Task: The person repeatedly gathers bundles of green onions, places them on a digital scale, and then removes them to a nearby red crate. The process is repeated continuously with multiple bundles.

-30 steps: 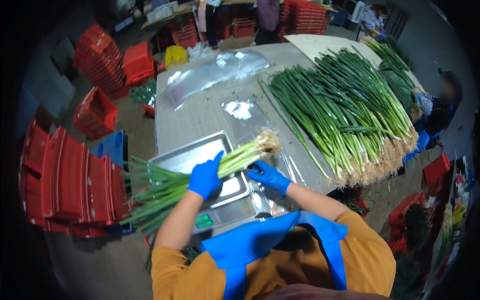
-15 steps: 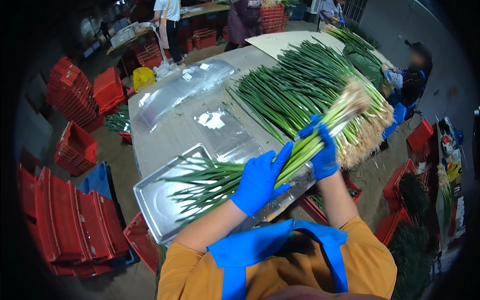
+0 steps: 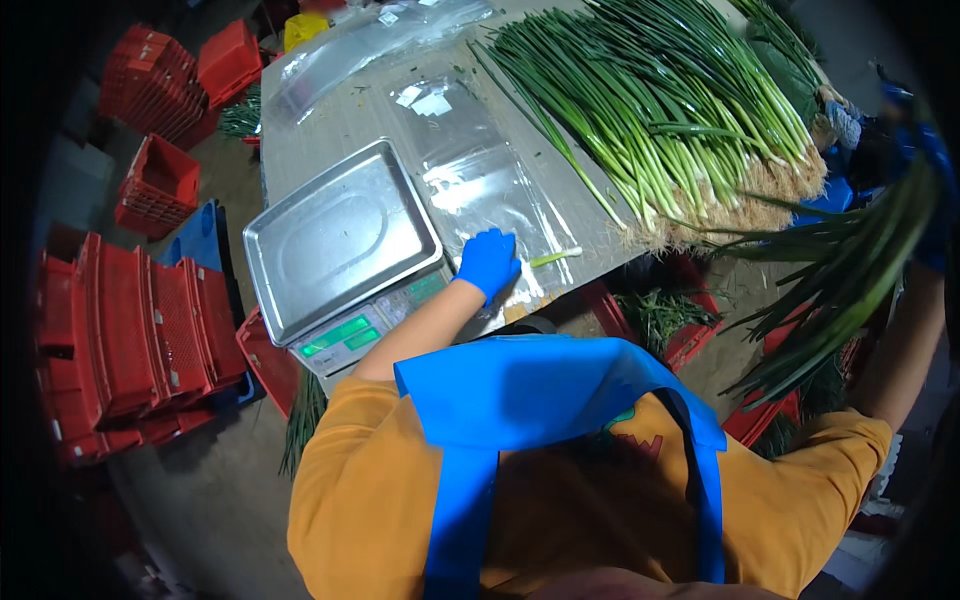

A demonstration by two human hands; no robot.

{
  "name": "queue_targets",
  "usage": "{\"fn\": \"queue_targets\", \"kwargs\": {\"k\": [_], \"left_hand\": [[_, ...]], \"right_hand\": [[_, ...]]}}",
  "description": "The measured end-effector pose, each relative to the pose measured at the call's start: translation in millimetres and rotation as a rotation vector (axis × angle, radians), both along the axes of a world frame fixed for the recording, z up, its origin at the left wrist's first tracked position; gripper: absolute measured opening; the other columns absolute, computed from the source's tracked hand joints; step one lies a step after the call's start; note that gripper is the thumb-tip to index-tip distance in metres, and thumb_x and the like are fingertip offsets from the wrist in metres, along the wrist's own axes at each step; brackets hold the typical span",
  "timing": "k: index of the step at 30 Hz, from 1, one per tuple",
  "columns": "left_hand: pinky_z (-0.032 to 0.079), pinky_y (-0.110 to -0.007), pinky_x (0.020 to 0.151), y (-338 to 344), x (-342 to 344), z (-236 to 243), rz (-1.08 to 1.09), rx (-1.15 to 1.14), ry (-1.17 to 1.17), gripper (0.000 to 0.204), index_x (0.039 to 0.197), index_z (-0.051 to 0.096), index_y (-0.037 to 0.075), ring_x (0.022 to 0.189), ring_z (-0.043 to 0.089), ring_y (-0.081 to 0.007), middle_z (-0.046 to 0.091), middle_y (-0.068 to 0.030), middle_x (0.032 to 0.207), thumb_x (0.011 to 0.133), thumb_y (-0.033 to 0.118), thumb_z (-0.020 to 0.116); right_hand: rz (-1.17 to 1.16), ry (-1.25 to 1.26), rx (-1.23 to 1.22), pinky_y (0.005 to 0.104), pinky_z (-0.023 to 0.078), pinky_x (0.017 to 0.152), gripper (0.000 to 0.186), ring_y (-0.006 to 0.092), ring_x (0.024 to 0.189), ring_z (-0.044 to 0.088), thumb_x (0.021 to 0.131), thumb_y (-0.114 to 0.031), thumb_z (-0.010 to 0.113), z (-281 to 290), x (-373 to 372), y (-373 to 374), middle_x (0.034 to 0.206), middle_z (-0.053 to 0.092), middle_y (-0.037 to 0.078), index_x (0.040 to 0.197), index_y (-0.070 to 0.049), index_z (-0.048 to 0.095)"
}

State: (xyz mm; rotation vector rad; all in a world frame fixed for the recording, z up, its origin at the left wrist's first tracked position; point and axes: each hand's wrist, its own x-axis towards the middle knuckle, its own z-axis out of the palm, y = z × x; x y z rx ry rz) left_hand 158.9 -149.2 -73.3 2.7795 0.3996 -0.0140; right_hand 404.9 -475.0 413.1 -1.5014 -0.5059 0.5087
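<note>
My left hand [image 3: 488, 266], in a blue glove, rests low over the clear plastic bags [image 3: 470, 185] near the table's front edge. Its fingers curl under, hiding whatever they may hold. A short piece of green onion [image 3: 556, 257] lies just right of it. My right hand [image 3: 928, 175] is far out at the right, dim and partly lost at the rim. From it a bunch of green onions [image 3: 850, 285] hangs with the leaves toward me. On the table's right side lies a large heap of green onions [image 3: 660, 120], roots to the right.
A metal tray [image 3: 335, 240] sits on a scale with green displays [image 3: 338, 336] to the left. Behind are more clear bags [image 3: 370, 50]. Stacked red crates [image 3: 150, 335] stand at the left, and a red crate with leaf scraps [image 3: 665, 310] below the table edge.
My right hand has carried the green onions from above the table to the far right. My left hand has let go of them and come down by the bags. The view has tilted lower.
</note>
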Motion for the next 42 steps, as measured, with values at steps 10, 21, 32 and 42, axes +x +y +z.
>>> {"fn": "queue_targets", "kwargs": {"k": [10, 21, 32, 42], "left_hand": [[0.049, -0.045, 0.071, 14.1, 36.3, -56.8, 0.252, -0.018, -0.117, 0.016, 0.081, 0.067, 0.012, 0.088, 0.058, -0.0331, 0.059, -0.0137, 0.093, 0.079, 0.028, 0.066], [0.029, -0.066, 0.097, -65.5, 26.9, -23.4, -0.311, -0.037, 0.129, 0.047, 0.128, 0.058, 0.035, 0.131, 0.025, -0.0539, 0.035, -0.0217, 0.144, 0.083, 0.051, 0.059], [0.05, -0.043, 0.073, -15.4, 41.0, -52.3, 0.164, -0.256, -0.26, 0.037, 0.098, 0.063, 0.008, 0.084, 0.06, -0.034, 0.063, -0.0144, 0.092, 0.07, 0.027, 0.078], [0.049, -0.042, 0.074, 19.6, 59.7, -58.7, 0.309, -0.516, -0.02, 0.024, 0.085, 0.072, 0.011, 0.085, 0.062, -0.0338, 0.066, -0.0163, 0.091, 0.077, 0.032, 0.067]], "right_hand": [[0.555, 0.487, -0.569, 0.0257, 0.053, 0.067, 0.043, 0.0135, 0.072, 0.065, 0.081, -0.014, 0.07, -287.3, -55.8, 71.7, 0.087, 0.067, 0.008, 0.12, 0.001, 0.059], [0.373, 0.797, -0.671, 0.0322, 0.054, 0.059, 0.028, 0.0212, 0.066, 0.066, 0.08, -0.015, 0.071, -377.0, -70.4, 11.5, 0.079, 0.067, 0.015, 0.099, 0.004, 0.063], [0.486, 0.681, -0.474, 0.032, 0.054, 0.066, 0.029, 0.0205, 0.072, 0.066, 0.078, -0.017, 0.073, -448.4, -70.4, 113.6, 0.085, 0.068, 0.013, 0.099, 0.002, 0.064], [0.48, 0.778, -0.533, 0.0319, 0.054, 0.066, 0.028, 0.0199, 0.068, 0.065, 0.08, -0.02, 0.072, -511.4, -63.6, 131.6, 0.083, 0.067, 0.013, 0.095, 0.002, 0.065]]}}
